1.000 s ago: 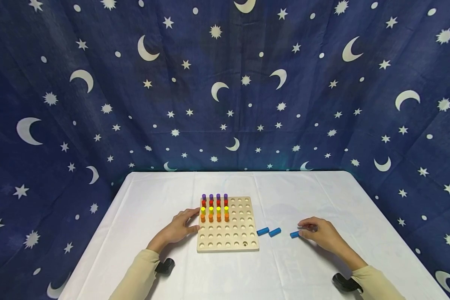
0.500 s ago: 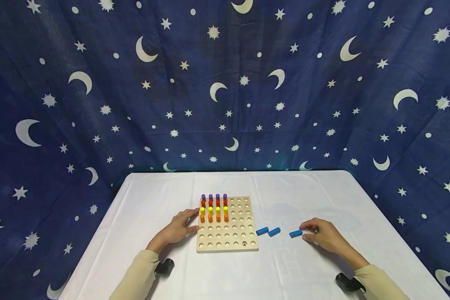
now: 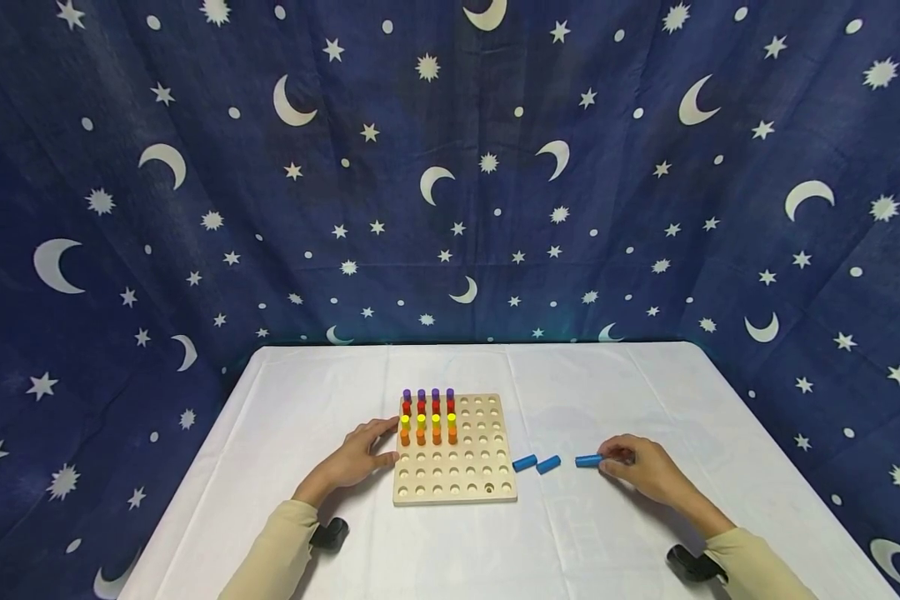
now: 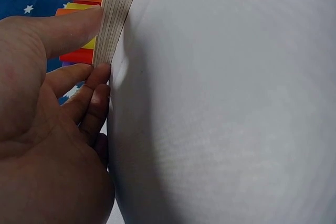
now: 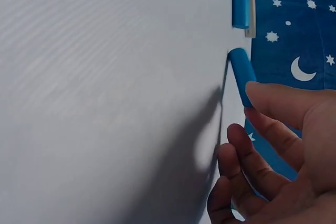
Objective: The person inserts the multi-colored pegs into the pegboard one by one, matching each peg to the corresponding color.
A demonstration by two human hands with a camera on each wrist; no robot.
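Observation:
My right hand (image 3: 641,467) pinches one end of a blue peg (image 3: 588,461) between thumb and index finger, right of the other pegs. In the right wrist view this blue peg (image 5: 242,74) slants away from the thumb, its far end low by the white cloth. Two more blue pegs (image 3: 525,462) lie between it and the wooden pegboard (image 3: 457,498). Fingers extended, my left hand (image 3: 356,454) rests against the board's left edge; the left wrist view has the thumb (image 4: 79,29) and fingertips along the board's side. Rows of purple, red, yellow and orange pegs (image 3: 437,437) stand upright in the board's back left.
Open holes fill the board's right columns and front rows, one of them darker (image 3: 489,488) near the front. A white cloth covers the table (image 3: 607,383). Behind it hangs a dark blue curtain (image 3: 450,225) with moons and stars. Each wrist wears a black camera (image 3: 693,565).
The blue peg at my right hand has swung from slanting to nearly level and shifted slightly leftward and away, and the right fingers have moved with it. The left hand and board stay put.

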